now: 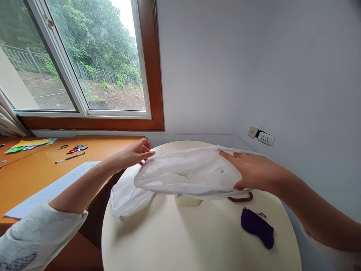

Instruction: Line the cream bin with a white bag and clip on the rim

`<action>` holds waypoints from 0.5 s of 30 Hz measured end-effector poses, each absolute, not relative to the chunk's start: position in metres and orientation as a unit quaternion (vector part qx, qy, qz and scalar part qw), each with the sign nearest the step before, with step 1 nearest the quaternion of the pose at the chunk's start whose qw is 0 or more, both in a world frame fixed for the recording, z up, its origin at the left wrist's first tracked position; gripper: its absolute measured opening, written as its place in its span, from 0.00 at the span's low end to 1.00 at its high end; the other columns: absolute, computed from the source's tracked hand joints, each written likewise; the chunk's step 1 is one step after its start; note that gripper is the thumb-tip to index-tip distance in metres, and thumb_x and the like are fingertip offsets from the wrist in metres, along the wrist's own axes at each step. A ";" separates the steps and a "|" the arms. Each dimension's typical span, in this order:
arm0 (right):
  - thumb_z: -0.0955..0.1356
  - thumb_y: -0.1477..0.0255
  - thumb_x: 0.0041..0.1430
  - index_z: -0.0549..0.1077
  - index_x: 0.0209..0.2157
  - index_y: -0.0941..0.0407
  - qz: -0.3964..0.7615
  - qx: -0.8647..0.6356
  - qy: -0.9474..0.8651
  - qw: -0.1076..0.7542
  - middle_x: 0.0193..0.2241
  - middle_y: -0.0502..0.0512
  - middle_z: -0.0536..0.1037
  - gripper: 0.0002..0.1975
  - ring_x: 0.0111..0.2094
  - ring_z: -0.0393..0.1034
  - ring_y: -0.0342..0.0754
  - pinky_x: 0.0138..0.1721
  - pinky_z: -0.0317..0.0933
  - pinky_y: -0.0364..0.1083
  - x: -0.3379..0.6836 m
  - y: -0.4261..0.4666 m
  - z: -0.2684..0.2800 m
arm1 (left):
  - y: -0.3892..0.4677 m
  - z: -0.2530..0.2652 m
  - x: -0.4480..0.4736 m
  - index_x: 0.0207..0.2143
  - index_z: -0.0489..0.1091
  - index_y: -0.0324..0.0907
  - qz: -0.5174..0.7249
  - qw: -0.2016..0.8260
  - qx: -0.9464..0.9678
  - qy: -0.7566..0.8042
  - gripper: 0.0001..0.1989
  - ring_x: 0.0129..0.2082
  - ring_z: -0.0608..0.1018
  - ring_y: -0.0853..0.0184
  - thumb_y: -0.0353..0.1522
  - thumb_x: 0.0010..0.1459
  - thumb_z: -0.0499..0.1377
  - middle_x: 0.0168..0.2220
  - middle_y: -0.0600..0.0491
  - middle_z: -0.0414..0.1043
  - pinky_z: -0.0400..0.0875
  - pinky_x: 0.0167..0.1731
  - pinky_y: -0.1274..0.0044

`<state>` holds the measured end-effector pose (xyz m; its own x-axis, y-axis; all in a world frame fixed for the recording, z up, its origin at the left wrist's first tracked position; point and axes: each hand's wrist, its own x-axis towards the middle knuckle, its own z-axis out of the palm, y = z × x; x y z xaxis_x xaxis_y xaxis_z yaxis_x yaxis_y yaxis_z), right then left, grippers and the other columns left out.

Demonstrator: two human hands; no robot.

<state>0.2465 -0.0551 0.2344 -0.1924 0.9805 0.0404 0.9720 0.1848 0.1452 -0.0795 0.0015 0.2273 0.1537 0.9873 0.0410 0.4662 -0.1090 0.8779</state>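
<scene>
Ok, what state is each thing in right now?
Plastic bag: lifted, spread out
Left hand: fingers curled, holding the bag's edge
Right hand: fingers spread against the bag
Purple cloth: lying on the table
Brown handle: partly hidden by the bag
Paper sheet: flat on the desk
Pen: lying on the desk
Curtain: gathered aside
Wall socket: nothing plugged in
Window: can't tell if fully shut

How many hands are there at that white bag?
2: the left hand at the bag's left end, the right hand at its right end. No other hand shows.
</scene>
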 end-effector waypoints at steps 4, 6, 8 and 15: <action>0.69 0.61 0.47 0.40 0.63 0.45 0.045 0.661 0.747 0.056 0.53 0.61 0.67 0.47 0.46 0.67 0.61 0.35 0.63 0.51 0.240 -0.045 0.232 | -0.021 0.240 -0.048 0.30 0.67 0.42 0.553 0.253 0.662 0.438 0.10 0.31 0.74 0.70 0.30 0.44 0.65 0.30 0.55 0.70 0.68 0.33 0.80; 0.67 0.61 0.51 0.39 0.63 0.44 0.054 0.657 0.751 0.034 0.53 0.61 0.66 0.43 0.46 0.68 0.61 0.36 0.63 0.51 0.235 -0.041 0.231 | -0.041 0.243 -0.025 0.31 0.67 0.43 0.538 0.310 0.697 0.358 0.04 0.28 0.74 0.69 0.31 0.51 0.60 0.27 0.55 0.69 0.70 0.33 0.76; 0.66 0.62 0.53 0.39 0.63 0.44 0.072 0.645 0.761 0.006 0.53 0.61 0.65 0.41 0.45 0.68 0.60 0.37 0.63 0.52 0.230 -0.037 0.228 | -0.057 0.238 -0.001 0.33 0.67 0.43 0.460 0.395 0.731 0.313 0.03 0.27 0.75 0.68 0.32 0.56 0.55 0.28 0.54 0.69 0.72 0.31 0.74; 0.64 0.64 0.55 0.41 0.62 0.43 0.150 0.619 0.770 -0.043 0.59 0.62 0.56 0.37 0.56 0.55 0.63 0.48 0.52 0.68 0.213 -0.025 0.219 | -0.026 0.182 0.032 0.45 0.63 0.43 0.267 0.174 0.859 0.400 0.13 0.44 0.72 0.62 0.30 0.58 0.49 0.48 0.46 0.66 0.68 0.44 0.68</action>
